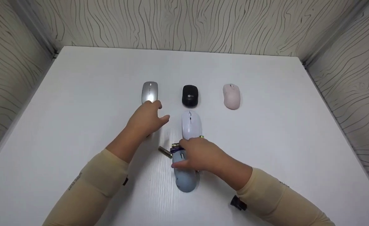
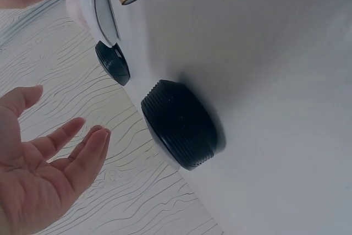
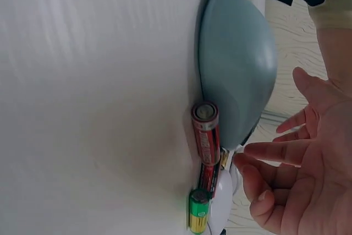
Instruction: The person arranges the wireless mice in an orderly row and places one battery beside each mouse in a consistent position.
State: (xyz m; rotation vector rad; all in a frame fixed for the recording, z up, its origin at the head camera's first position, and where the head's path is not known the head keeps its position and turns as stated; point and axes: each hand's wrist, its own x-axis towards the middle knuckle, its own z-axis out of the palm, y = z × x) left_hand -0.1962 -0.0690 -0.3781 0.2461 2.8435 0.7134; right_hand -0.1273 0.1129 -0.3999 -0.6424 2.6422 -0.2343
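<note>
My left hand (image 1: pixel 145 117) is over the near end of a silver computer mouse (image 1: pixel 149 91). In the left wrist view the left hand (image 2: pixel 52 169) has spread, loosely bent fingers and holds nothing. A black ribbed side of a mouse (image 2: pixel 179 125) shows beside it. Above a light blue mouse (image 1: pixel 186 180) and several batteries (image 1: pixel 165 152), my right hand (image 1: pixel 203 153) hovers with loose fingers. The right wrist view shows that hand (image 3: pixel 308 174) apart from the blue mouse (image 3: pixel 236 64) and from a red battery (image 3: pixel 206 136). A white mouse (image 1: pixel 191 125) lies just beyond the batteries.
A black mouse (image 1: pixel 190 96) and a pink mouse (image 1: pixel 231 96) lie in a row with the silver one on the white table (image 1: pixel 281 141). A green and yellow battery (image 3: pixel 198 213) is near the white mouse. Wood-patterned walls (image 1: pixel 184 25) stand around the table.
</note>
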